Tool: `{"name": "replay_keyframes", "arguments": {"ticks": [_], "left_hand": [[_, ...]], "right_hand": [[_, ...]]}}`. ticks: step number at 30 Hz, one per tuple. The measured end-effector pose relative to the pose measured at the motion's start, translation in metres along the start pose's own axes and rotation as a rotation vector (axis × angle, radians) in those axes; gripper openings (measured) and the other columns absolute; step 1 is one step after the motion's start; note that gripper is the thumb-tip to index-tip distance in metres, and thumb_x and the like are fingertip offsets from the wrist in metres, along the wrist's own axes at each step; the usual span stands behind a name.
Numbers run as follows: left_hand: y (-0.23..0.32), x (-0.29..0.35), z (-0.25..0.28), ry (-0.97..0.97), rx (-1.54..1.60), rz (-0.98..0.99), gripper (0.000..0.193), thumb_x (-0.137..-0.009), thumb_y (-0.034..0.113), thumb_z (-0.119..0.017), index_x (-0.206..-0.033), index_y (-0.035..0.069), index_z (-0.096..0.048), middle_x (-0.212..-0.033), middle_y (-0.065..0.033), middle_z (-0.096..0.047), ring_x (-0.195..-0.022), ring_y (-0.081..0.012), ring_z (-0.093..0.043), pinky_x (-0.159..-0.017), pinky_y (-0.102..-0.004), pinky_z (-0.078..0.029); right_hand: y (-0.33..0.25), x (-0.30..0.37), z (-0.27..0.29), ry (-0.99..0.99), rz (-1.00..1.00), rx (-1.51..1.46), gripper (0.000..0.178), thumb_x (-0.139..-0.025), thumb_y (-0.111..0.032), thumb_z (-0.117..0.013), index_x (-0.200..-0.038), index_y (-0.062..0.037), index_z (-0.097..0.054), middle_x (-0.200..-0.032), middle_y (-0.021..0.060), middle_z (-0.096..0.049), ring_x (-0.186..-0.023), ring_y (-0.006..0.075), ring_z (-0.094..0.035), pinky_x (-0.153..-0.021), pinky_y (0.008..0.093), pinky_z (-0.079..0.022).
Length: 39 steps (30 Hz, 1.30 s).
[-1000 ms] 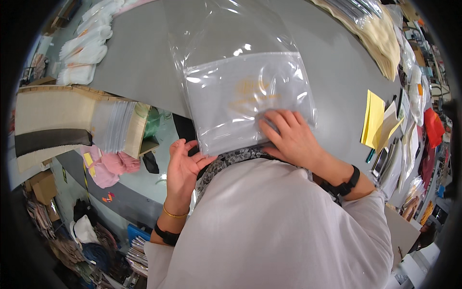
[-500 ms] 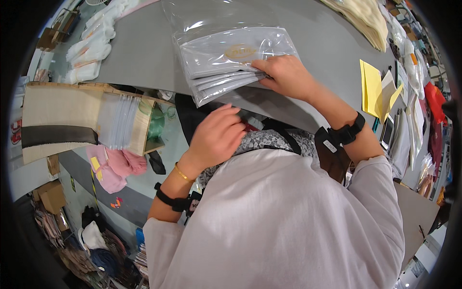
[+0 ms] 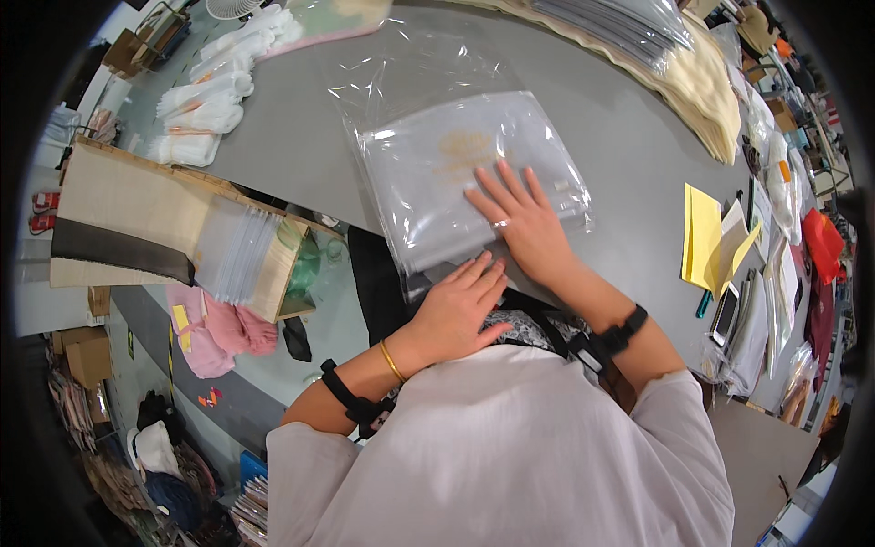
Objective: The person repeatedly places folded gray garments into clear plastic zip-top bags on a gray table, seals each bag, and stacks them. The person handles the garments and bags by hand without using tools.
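Note:
A clear plastic bag lies on the grey table in front of me, with a folded pale grey item inside that bears a gold print. My right hand rests flat on the bag's right part, fingers spread, a ring on one finger. At the bag's near edge is my left hand, fingers stretched out and held close to the table's edge. Whether the left fingertips touch the plastic I cannot tell. Neither hand grips anything.
Left of the table stands a wooden box holding plastic sleeves. White bundles line the far left edge. Cream fabric lies far right under grey bagged pieces. Yellow paper and a phone are at the right.
My right hand has let go of the bag's near edge and now lies flat on it. The bag lies flatter and nearer. My left hand has moved right and lower.

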<state>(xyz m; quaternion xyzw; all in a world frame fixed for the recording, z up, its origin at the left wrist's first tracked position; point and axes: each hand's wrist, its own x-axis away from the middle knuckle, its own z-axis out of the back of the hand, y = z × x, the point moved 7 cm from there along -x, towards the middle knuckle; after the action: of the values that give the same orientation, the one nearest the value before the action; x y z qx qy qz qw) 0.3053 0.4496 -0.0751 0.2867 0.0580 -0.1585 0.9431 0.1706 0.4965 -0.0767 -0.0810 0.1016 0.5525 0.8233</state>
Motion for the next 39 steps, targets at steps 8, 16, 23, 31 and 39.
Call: {"name": "replay_keyframes", "arguments": {"ticks": [8,16,23,31,39], "left_hand": [[-0.005,-0.017,0.006,-0.061,0.038,-0.110,0.057,-0.088,0.040,-0.074,-0.117,-0.008,-0.065,-0.135,-0.0253,-0.060,-0.128,-0.0456,-0.055,-0.104,-0.0466,-0.051],[-0.012,-0.020,-0.015,-0.047,-0.300,-0.305,0.042,-0.092,0.029,-0.059,-0.114,-0.006,-0.069,-0.134,-0.0300,-0.061,-0.123,-0.0449,-0.059,-0.104,-0.0433,-0.051],[-0.015,-0.022,0.002,0.046,-0.268,-0.378,0.028,-0.087,0.018,-0.060,-0.100,-0.004,-0.071,-0.128,-0.0260,-0.065,-0.121,-0.0411,-0.061,-0.104,-0.0429,-0.051],[-0.200,0.158,0.099,0.602,-0.290,0.081,0.018,-0.084,0.009,-0.069,-0.101,0.005,-0.069,-0.106,-0.0104,-0.067,-0.099,-0.0322,-0.066,-0.085,-0.0449,-0.056],[-0.474,0.376,0.159,0.495,-0.795,0.895,0.049,-0.087,0.024,-0.078,-0.129,0.006,-0.060,-0.126,-0.0175,-0.065,-0.115,-0.0391,-0.060,-0.097,-0.0477,-0.050]], "right_hand": [[0.048,-0.187,-0.077,0.064,-0.152,0.046,0.069,-0.093,-0.004,-0.056,-0.154,-0.0334,-0.045,-0.166,0.0003,-0.036,-0.157,0.0304,-0.025,-0.127,0.0592,-0.014],[0.052,-0.254,-0.074,-0.031,-0.241,0.169,0.072,-0.086,-0.004,-0.064,-0.149,-0.0337,-0.047,-0.165,-0.0020,-0.037,-0.157,0.0308,-0.026,-0.123,0.0681,-0.016],[0.071,-0.282,-0.086,-0.078,-0.303,0.085,0.049,-0.092,-0.004,-0.057,-0.136,-0.0241,-0.056,-0.150,-0.0002,-0.054,-0.151,0.0346,-0.037,-0.119,0.0675,-0.024],[0.065,-0.122,-0.062,-0.084,-0.077,-0.077,0.068,-0.092,-0.015,-0.072,-0.153,-0.0097,-0.043,-0.163,0.0155,-0.038,-0.151,0.0396,-0.034,-0.121,0.0520,-0.029],[0.086,0.039,0.002,-0.244,-0.291,-0.043,0.056,-0.100,-0.005,-0.055,-0.154,-0.0055,-0.041,-0.160,0.0178,-0.042,-0.150,0.0395,-0.036,-0.123,0.0516,-0.027]]}}
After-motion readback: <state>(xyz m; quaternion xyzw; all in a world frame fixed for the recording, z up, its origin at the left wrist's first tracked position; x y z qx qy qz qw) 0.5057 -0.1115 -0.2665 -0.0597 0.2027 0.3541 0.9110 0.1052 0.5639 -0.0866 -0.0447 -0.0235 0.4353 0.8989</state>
